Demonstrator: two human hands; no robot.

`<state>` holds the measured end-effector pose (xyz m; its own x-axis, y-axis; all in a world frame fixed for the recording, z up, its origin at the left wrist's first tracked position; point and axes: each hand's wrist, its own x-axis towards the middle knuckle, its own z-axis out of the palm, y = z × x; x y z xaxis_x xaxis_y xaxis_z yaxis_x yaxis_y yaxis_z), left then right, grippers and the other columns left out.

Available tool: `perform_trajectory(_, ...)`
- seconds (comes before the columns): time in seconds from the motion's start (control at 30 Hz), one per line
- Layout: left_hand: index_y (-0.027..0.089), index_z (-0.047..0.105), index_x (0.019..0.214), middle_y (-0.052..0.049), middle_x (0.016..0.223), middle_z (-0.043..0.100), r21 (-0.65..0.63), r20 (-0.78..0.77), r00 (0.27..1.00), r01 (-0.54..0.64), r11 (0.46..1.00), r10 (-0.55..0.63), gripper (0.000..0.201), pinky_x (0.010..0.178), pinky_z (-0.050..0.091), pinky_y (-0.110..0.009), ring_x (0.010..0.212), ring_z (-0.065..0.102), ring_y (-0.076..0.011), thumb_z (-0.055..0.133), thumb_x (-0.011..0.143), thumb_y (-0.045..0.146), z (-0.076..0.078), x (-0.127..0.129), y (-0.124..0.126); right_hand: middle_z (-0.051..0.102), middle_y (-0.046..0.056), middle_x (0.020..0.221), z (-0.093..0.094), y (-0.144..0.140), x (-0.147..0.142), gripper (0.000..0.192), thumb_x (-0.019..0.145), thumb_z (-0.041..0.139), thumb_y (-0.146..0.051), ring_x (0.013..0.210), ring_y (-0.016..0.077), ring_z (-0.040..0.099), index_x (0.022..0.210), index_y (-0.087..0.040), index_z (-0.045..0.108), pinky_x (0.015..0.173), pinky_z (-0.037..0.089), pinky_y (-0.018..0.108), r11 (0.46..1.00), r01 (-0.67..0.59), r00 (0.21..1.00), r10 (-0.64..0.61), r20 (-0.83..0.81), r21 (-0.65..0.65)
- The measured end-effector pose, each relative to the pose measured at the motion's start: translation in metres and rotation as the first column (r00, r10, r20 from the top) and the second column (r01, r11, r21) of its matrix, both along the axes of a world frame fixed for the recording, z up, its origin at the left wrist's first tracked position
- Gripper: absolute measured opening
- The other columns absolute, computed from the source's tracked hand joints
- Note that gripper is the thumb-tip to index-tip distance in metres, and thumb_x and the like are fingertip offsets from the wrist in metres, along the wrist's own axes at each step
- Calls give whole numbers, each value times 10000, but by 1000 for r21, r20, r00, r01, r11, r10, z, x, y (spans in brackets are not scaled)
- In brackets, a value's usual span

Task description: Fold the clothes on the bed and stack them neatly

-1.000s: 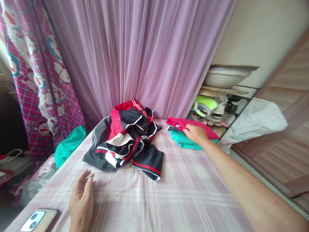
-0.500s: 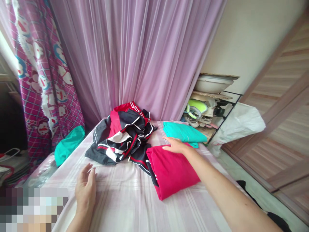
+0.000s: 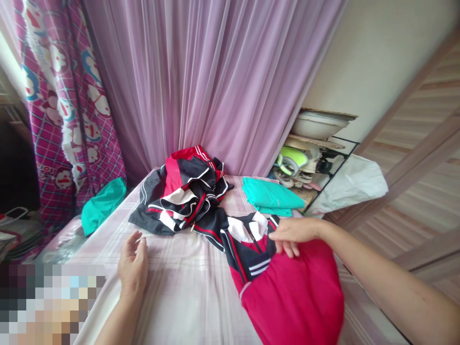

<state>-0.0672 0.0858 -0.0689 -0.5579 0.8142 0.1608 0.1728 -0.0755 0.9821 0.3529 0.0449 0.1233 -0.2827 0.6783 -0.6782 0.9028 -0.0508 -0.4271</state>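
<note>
My right hand (image 3: 292,234) pinches the collar end of a red garment (image 3: 294,294) with navy and white trim, which lies spread toward me on the plaid bed sheet (image 3: 187,297). My left hand (image 3: 133,262) rests flat and open on the sheet, holding nothing. A crumpled heap of black, red and white sportswear (image 3: 187,199) sits behind both hands. A folded teal garment (image 3: 271,196) lies at the bed's far right corner.
A sheer pink curtain (image 3: 215,81) hangs behind the bed, a patterned magenta curtain (image 3: 61,105) to the left. A teal cloth (image 3: 102,205) lies off the left edge. A shoe rack (image 3: 309,165) with a basin and a white bag (image 3: 354,182) stands at right.
My right hand pulled the red garment off the teal one, dragged it toward me and opened it out. My left hand barely moved.
</note>
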Motion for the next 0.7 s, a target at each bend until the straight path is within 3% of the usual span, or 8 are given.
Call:
perform_trajectory(0.1, 226, 609, 1194, -74, 1192, 647, 12, 6, 1000, -12, 1000, 12, 544, 934, 502, -412, 1033, 622, -239, 587, 767, 563, -1, 0, 1, 741, 68, 724, -18, 12, 3, 414, 888, 479, -482, 613, 178, 667, 805, -181, 752, 629, 500, 279, 941, 14, 989, -62, 132, 338)
perform_trajectory(0.17, 226, 609, 1189, -75, 1197, 642, 17, 40, 999, -14, 1000, 14, 543, 917, 514, -409, 1009, 630, -233, 597, 758, 556, 0, 0, 1, 770, 69, 922, -39, 26, -2, 282, 850, 538, -335, 837, 220, 709, 964, -207, 762, 771, 517, 307, 863, -30, 971, -95, 220, 504)
perform_trajectory(0.2, 226, 609, 1188, -77, 1202, 639, 17, 57, 998, -15, 1000, 14, 546, 913, 518, -412, 998, 633, -231, 600, 753, 557, 1, 0, 1, 756, 67, 1061, -49, 32, -6, 314, 829, 561, -288, 978, 236, 695, 1078, -227, 741, 858, 505, 322, 832, -54, 960, -109, 259, 552)
perform_trajectory(0.3, 222, 606, 1183, -82, 1218, 633, 12, 81, 997, -16, 1000, 15, 555, 917, 520, -431, 994, 635, -233, 600, 746, 563, 5, 1, 1, 610, 76, 1376, -73, 43, -19, 558, 769, 662, -294, 1251, 267, 568, 1324, -266, 612, 1008, 441, 345, 803, -96, 935, -131, 330, 588)
perform_trajectory(0.43, 222, 607, 1179, -84, 1222, 634, 12, 68, 998, -3, 1000, 2, 553, 920, 520, -428, 1010, 634, -239, 597, 747, 568, 7, 2, 0, 645, 106, 1319, -87, 41, -30, 657, 696, 749, -424, 1186, 302, 611, 1317, -260, 611, 923, 483, 361, 852, -141, 900, -101, 423, 503)
perform_trajectory(0.53, 222, 607, 1177, -82, 1209, 639, 10, 52, 999, -7, 1000, 6, 553, 917, 518, -422, 1032, 629, -247, 587, 754, 578, 6, 2, -1, 763, 87, 984, -83, 40, -35, 332, 681, 752, -422, 945, 293, 703, 965, -250, 759, 758, 506, 342, 871, -164, 872, -92, 481, 464)
perform_trajectory(0.6, 220, 610, 1172, -79, 1195, 646, 5, 26, 1000, -9, 1000, 9, 547, 941, 501, -427, 1051, 620, -250, 579, 763, 582, 4, 2, -2, 761, 55, 796, -69, 46, -38, 133, 665, 763, -377, 807, 256, 712, 698, -250, 744, 673, 486, 303, 859, -179, 871, -88, 483, 479)
perform_trajectory(0.7, 228, 608, 1179, -72, 1202, 646, 2, 5, 1000, 9, 1000, -9, 532, 967, 482, -424, 1063, 616, -247, 571, 781, 578, 1, 2, -2, 749, 30, 730, -20, 74, -46, 125, 681, 761, -298, 727, 196, 688, 590, -236, 702, 622, 443, 257, 779, -183, 880, -142, 453, 599)
